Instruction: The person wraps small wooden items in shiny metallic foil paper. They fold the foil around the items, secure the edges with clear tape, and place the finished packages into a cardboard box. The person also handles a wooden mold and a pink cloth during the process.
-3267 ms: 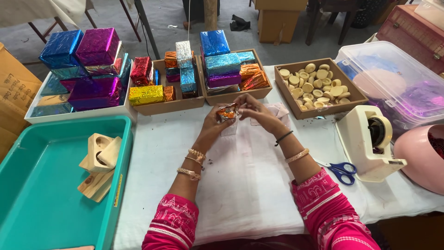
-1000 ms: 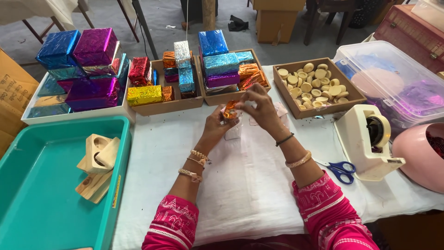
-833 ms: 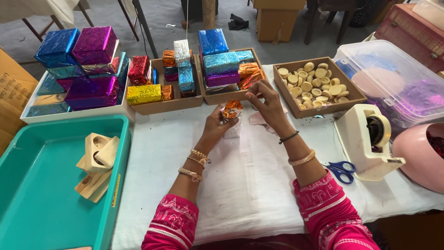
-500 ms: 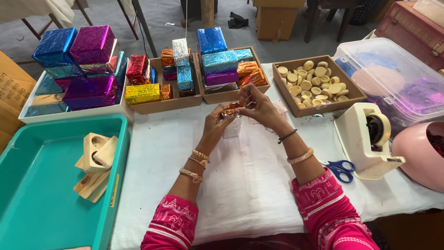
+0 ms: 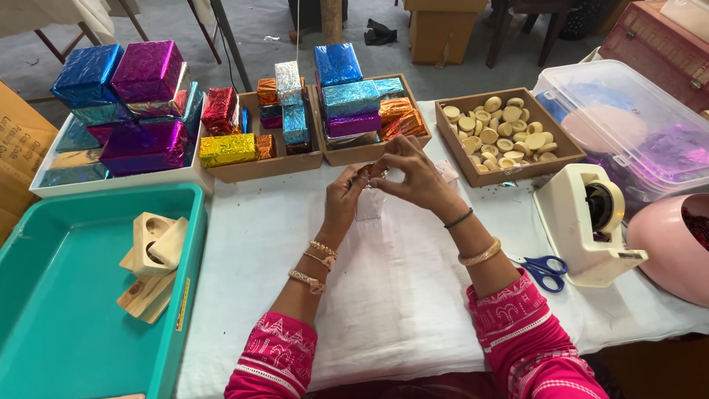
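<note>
i see my left hand (image 5: 346,198) and right hand (image 5: 413,176) pinching the small foil piece (image 5: 369,171) above the cloth (image 5: 384,281), fingers clamped, and that thin foil could tear or slip.

Foil-wrapped boxes are stacked at ten o'clock, a blue one (image 5: 87,72) beside a purple one (image 5: 148,69), red (image 5: 219,109) and gold (image 5: 227,148) parcels lie at eleven, blue and teal packages (image 5: 350,97) at twelve.

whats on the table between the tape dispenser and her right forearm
In the head view, blue-handled scissors lie on the white cloth between the tape dispenser and the right forearm.
</note>
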